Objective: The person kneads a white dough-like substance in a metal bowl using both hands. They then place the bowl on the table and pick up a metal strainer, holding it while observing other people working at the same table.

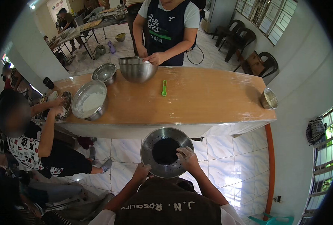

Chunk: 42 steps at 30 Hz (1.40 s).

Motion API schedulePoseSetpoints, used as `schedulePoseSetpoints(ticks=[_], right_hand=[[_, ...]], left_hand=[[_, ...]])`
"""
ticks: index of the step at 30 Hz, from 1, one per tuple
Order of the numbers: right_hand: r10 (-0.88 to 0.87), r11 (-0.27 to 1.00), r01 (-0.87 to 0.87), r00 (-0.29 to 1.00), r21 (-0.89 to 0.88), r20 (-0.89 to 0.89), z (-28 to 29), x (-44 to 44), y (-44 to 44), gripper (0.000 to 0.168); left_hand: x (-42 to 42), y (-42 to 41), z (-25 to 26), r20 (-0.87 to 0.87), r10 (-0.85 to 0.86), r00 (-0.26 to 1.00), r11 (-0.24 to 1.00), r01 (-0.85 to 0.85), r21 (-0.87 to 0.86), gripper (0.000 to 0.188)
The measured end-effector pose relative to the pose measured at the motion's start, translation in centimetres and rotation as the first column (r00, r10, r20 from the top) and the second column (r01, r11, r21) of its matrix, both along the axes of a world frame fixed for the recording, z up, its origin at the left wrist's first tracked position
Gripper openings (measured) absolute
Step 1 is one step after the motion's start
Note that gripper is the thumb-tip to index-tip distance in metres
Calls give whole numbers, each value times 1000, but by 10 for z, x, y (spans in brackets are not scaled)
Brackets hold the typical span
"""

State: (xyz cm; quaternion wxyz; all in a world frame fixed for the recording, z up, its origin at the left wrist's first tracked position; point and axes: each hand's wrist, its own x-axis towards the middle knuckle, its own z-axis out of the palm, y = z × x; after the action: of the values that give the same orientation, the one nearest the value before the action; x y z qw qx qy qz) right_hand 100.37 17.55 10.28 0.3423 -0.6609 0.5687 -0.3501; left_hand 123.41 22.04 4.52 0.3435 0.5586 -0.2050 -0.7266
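Observation:
A steel bowl (170, 171) is held in front of my chest, just off the near edge of the table. Dark spots, either holes or specks, dot its inner wall. A dark, nearly black mass (165, 151) of unclear kind covers its bottom. My left hand (141, 172) grips the bowl at its lower left rim. Over the right inner side hangs my right hand (186, 158), pale powder on its bent fingers. The fingertips are close to the dark mass; whether they pinch any of it cannot be seen.
On the plastic-covered table (211, 98) stand a basin of white powder (92, 105), a smaller steel bowl (104, 73), a green measuring spoon (164, 88) and a small metal bowl (268, 99). An aproned person across handles a large mixing bowl (138, 70). Another person works at the left end.

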Motion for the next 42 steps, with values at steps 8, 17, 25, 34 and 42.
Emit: schedulePoseSetpoints(ticks=[8,17,25,34,42], right_hand=[[62,989,-69,996,-127,-59,-7,15,-8,16],[43,999,-44,999,-10,-24,-4,32,-10,17],[15,1000,-16,999,-15,-34,-2,46,-11,15],[23,1000,-24,998,-8,-52,-3,55,-7,16],[16,1000,-17,999,-15,-48,-6,62,-4,16]], left_hand=[[13,-3,8,-5,-26,1000,1000,26,7,23],[25,-5,11,14,-18,1000,999,17,52,19],[41,-7,10,47,-24,999,999,22,46,19],[50,-7,19,47,2,999,998,-5,63,18],[58,-2,10,42,1,999,998,-3,63,19]])
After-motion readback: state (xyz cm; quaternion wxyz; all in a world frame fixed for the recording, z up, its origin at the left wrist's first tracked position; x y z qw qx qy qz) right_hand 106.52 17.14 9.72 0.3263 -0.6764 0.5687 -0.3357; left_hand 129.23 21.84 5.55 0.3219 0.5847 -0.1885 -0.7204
